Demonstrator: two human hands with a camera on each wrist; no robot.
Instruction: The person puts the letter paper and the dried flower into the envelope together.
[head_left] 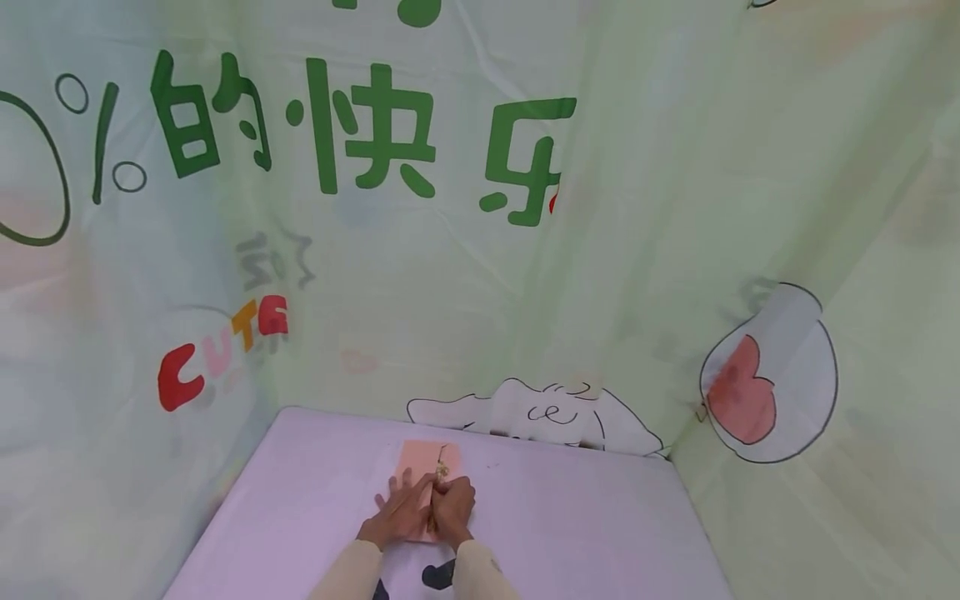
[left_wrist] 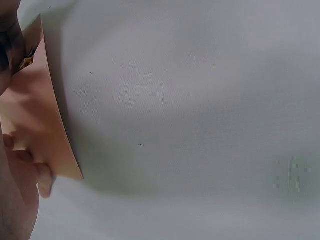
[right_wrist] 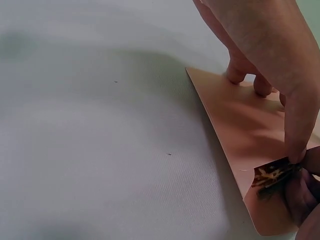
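A pink sheet of card lies on the table, with a lengthwise slit or fold line near its right side. My left hand is spread on the card, its fingers straight and its thumb reaching toward the other hand. Curled fingers of my right hand pinch a small sprig of dried flowers at the slit. In the right wrist view, thin golden-brown stems show in the card's raised opening, where fingertips of both hands meet. My right hand hides the rest of the stems.
The pale lilac table extends to both sides of the card. Light curtains printed with green characters and cartoons enclose it at the back and sides. Dark printed shapes lie by the sleeves.
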